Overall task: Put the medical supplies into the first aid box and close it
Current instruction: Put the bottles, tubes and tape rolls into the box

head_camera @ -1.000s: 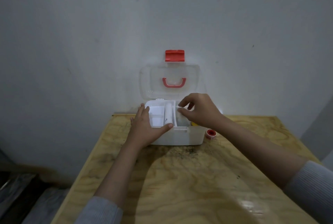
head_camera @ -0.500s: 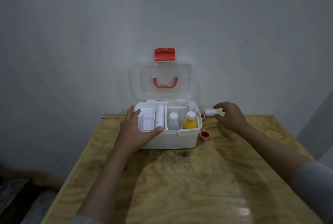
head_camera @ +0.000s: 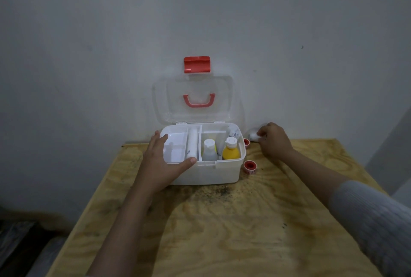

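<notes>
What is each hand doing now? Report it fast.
Left hand grips the white plastic first aid box by its corner.
Right hand pinches a small white rounded object beside the box.

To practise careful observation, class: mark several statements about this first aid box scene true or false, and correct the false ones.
1. The lid of the box stands open. True.
2. The yellow bottle lies on the table. False: it stands inside the box.
3. The right hand grips a white item beside the box. True.
4. The left hand holds a red tape roll. False: it holds the box; the roll lies on the table.
</notes>
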`<state>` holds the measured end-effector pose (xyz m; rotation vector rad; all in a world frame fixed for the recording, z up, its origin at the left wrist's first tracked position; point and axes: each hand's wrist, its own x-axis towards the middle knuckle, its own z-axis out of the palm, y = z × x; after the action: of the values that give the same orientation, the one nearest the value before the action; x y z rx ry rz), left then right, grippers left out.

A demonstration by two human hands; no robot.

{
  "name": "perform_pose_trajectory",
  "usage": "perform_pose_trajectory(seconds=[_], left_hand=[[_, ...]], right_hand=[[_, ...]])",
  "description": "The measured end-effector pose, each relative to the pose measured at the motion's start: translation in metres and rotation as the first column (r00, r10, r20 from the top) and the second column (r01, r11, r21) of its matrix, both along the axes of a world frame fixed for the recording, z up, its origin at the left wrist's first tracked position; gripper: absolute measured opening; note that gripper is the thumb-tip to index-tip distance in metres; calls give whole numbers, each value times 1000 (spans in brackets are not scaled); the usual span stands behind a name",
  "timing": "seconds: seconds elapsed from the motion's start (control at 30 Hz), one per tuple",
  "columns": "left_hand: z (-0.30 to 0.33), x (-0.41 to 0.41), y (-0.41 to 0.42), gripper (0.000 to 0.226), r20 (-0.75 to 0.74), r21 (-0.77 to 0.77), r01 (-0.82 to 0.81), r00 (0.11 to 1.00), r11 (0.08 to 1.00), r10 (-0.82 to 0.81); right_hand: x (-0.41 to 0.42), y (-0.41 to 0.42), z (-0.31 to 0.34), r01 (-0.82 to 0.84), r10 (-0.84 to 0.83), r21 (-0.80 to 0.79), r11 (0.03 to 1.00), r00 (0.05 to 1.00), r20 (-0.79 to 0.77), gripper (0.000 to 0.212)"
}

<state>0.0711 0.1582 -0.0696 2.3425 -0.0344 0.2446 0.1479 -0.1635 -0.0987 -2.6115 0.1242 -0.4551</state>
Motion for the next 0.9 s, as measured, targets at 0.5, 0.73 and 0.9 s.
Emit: perform_pose_trajectory(seconds=[0.5,0.73,0.9], left_hand=[[4,-5,-1,106,18,-43,30,999,999,-29],[11,-9,1,108,21,-102,47,999,994,-45],[11,-6,2,95,25,-89,59,998,994,-58]], right_hand=[[-55,57,114,-315,282,45,948,897,339,16],[-68,144,131,-582,596,-183,792,802,29,20],[-58,185,119,-637,620,-220,739,770,-148,22]])
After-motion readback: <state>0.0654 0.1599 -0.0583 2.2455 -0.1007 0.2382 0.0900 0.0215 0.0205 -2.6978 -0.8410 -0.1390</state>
